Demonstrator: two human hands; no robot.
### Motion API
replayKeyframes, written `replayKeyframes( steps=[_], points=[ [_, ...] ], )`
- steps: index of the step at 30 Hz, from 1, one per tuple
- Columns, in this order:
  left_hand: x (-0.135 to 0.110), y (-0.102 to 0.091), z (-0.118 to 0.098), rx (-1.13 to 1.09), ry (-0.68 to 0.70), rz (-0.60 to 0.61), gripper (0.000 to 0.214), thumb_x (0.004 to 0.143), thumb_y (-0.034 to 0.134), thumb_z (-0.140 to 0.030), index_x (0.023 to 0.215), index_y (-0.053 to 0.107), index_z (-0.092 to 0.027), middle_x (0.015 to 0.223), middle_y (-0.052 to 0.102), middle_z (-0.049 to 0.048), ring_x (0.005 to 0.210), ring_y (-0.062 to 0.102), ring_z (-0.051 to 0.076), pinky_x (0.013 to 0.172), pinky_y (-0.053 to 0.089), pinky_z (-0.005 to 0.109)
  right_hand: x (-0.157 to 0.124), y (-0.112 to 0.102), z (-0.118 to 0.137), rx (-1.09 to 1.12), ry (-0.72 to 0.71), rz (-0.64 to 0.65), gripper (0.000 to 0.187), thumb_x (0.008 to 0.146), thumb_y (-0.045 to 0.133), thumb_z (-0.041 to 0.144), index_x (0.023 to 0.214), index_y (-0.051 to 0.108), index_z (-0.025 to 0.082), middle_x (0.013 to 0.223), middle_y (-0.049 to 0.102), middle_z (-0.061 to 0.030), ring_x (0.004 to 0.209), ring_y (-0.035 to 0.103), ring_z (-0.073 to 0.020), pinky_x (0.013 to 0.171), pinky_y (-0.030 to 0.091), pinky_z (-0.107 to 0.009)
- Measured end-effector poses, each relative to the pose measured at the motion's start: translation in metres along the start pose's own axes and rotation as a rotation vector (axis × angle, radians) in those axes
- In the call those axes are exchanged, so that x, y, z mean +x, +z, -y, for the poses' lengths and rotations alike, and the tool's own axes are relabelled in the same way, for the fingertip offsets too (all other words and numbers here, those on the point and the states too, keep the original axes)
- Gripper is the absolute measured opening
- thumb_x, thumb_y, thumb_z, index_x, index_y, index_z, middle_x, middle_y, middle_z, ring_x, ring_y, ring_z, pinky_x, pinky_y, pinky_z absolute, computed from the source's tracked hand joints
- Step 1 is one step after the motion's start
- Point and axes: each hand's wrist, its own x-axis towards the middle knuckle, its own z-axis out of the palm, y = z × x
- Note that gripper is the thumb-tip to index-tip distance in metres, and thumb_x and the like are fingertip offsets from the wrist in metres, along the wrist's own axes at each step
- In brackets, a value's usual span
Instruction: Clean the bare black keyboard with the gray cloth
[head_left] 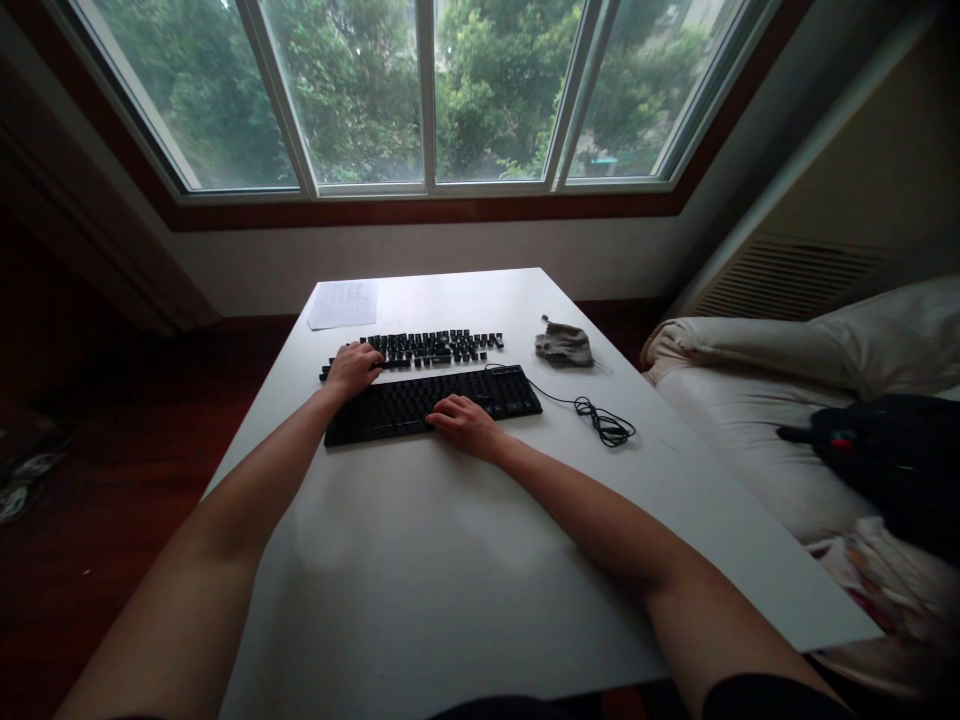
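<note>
A black keyboard (405, 402) lies across the white table, its keys too dark to make out one by one. Just behind it, several loose black keycaps (442, 345) stand in rows. My left hand (355, 368) is over the left end of these rows, fingers bent together at a long dark keycap (396, 364); its fingertips are partly hidden. My right hand (466, 424) is at the keyboard's front edge, right of its middle, with fingers curled onto it and the thumb at the near side.
The keyboard's coiled cable (606, 422) lies on the right. Behind it is a crumpled grey cloth (564, 343). A sheet of paper (343, 304) lies at the table's (420, 580) far left corner. A light sofa (735, 430) with a dark bag (892, 460) borders the right side.
</note>
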Motion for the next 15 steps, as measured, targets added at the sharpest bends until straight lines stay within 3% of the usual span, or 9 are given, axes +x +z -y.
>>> replayKeyframes(
  steps=[8,15],
  points=[
    [-0.025,-0.032,-0.026,-0.129,-0.024,-0.144,0.024,0.095,0.059,-0.035,0.112,0.072,-0.024,0.111,0.072,0.0084,0.111,0.058,0.03,0.098,0.04,0.047,0.005,-0.005,0.002,-0.017,-0.027,0.065,0.023,0.097,0.061,0.021,0.119,0.067,0.024,0.114,0.066,-0.0097,0.103,0.056,-0.0233,0.087,0.045,-0.037],
    [-0.054,-0.043,-0.053,-0.217,0.028,-0.11,0.025,0.097,0.056,-0.033,0.114,0.072,-0.025,0.109,0.07,0.0079,0.104,0.058,0.027,0.097,0.043,0.044,0.008,0.002,0.004,-0.031,0.071,0.06,0.026,0.094,0.063,0.018,0.12,0.067,0.024,0.112,0.066,-0.0098,0.102,0.055,-0.0241,0.087,0.045,-0.038]
  ],
)
